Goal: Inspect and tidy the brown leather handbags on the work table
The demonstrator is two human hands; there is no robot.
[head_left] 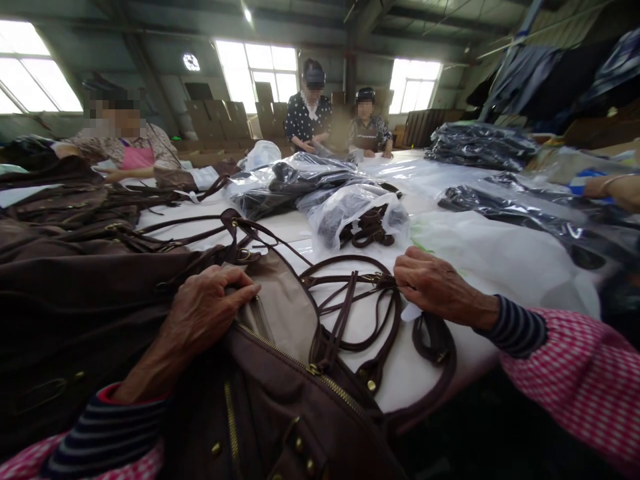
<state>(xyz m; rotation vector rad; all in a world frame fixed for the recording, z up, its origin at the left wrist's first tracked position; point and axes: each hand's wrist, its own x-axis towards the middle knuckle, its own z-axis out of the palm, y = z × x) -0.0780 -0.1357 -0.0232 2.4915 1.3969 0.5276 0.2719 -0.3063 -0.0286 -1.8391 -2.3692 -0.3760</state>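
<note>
A dark brown handbag [260, 413] with a brass zip lies open in front of me, its beige lining [285, 313] showing. My left hand [207, 310] is closed on the edge of the bag's opening beside the zip. My right hand [433, 287] is closed, pinching the thin brown strap [350, 313] near its brass clasp. The strap lies in loops on the white table [425, 373].
A pile of brown bags [65, 220] fills the left. Clear plastic bags [360, 213] holding dark goods lie mid-table, and black packed bundles [480, 143] at the right. Three people sit at the far side; another person's hand [617, 190] shows at the right edge.
</note>
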